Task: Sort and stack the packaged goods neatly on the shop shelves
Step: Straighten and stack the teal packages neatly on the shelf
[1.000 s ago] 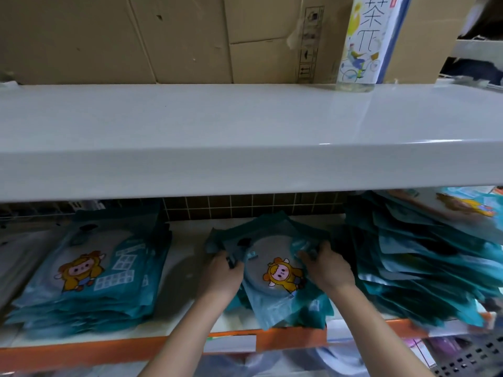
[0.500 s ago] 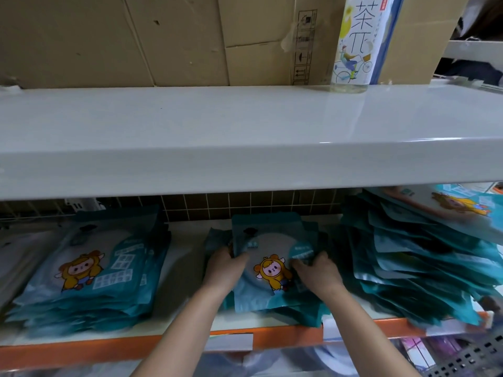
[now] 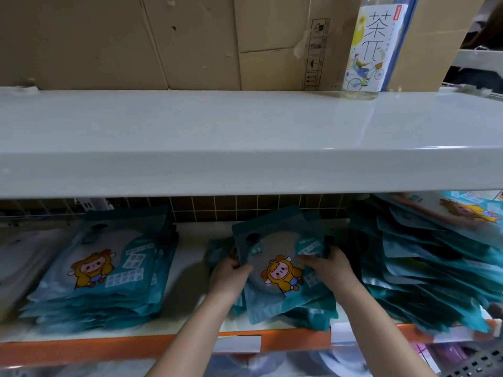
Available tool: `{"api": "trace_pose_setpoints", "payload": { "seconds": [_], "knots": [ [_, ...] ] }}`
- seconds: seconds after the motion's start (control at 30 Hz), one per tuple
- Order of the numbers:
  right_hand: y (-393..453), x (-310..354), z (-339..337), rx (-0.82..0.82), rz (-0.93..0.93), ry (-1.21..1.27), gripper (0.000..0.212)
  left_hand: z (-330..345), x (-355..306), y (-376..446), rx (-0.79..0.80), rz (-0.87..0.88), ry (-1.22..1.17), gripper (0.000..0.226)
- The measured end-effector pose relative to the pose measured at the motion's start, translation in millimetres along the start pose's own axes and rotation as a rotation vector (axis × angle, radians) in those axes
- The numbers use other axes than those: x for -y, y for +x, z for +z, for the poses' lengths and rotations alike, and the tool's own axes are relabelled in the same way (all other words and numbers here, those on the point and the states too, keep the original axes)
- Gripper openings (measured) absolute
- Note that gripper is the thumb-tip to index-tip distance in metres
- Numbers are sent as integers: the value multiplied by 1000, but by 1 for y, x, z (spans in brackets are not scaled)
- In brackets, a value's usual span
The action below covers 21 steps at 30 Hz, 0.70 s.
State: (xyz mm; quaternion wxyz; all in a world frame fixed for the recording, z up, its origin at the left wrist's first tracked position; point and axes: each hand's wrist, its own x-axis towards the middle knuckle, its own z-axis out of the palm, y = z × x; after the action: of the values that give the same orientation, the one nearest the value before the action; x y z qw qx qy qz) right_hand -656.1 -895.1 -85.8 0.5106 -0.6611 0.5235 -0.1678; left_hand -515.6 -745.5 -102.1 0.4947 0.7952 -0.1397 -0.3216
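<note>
- Packets, teal, flat, with a cartoon figure in a yellow hood printed on the front: three groups on the lower shelf [image 3: 190, 329], which has a white deck and an orange front rail.
- Middle stack [image 3: 283, 284]: small and loosely fanned, lying between the two larger groups; its top packet [image 3: 272, 257] lies face up, slightly askew, cartoon near its centre.
- Left hand [image 3: 228, 278]: at the left edge of the top packet, thumb over the face and fingers curled round the edge, gripping it.
- Right hand [image 3: 330, 270]: at the right edge of the same packet, fingers reaching across its face toward the cartoon; it appears to grip the edge, though the underside of the hold is hidden.
- Left stack [image 3: 103, 270]: taller, fairly squared, face up, well apart from the left hand.
- Right pile [image 3: 430, 265]: tallest, slumped and splayed, edges sticking out at differing angles, just beside the right hand.
- Upper shelf [image 3: 217, 140]: pale grey, glossy, overhanging the packets.
- Bottle [image 3: 367, 47]: upright at the back right of the upper shelf, clear, label printed with large characters and a cyclist drawing.
- Cardboard boxes [image 3: 136, 39]: brown, lined along the back of the upper shelf, behind the bottle.
- Wire grid [image 3: 245, 208]: dark, behind the lower shelf.
</note>
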Motion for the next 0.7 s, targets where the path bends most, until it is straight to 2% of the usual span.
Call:
{"api": "trace_pose_setpoints", "payload": {
  "seconds": [0.07, 0.13, 0.27, 0.33, 0.43, 0.53, 0.63, 0.7],
  "knots": [
    [-5, 8, 2, -52, -49, -6, 70, -3, 2, -1, 1, 6, -29, 15],
    [-13, 18, 2, -70, -116, -20, 65, -7, -3, -5, 23, -4, -69, 21],
    [-30, 40, 1, 21, -218, 176, 28, -22, -12, -13, 54, -72, -159, 34],
    [-42, 53, 6, 72, -269, 282, 16, -36, -17, -17, 37, -57, -189, 37],
    [-58, 71, 24, 131, -312, 387, 19, -67, -27, -22, 12, 68, -254, 30],
    [-70, 90, 53, 216, -334, 419, 18, -110, -35, -27, -62, 196, -368, 35],
    [-84, 112, 85, 323, -428, 406, 26, -162, -35, -27, -153, 323, -362, 36],
    [-94, 126, 108, 394, -480, 353, 24, -195, -35, -27, -209, 423, -313, 45]
  ]
}}
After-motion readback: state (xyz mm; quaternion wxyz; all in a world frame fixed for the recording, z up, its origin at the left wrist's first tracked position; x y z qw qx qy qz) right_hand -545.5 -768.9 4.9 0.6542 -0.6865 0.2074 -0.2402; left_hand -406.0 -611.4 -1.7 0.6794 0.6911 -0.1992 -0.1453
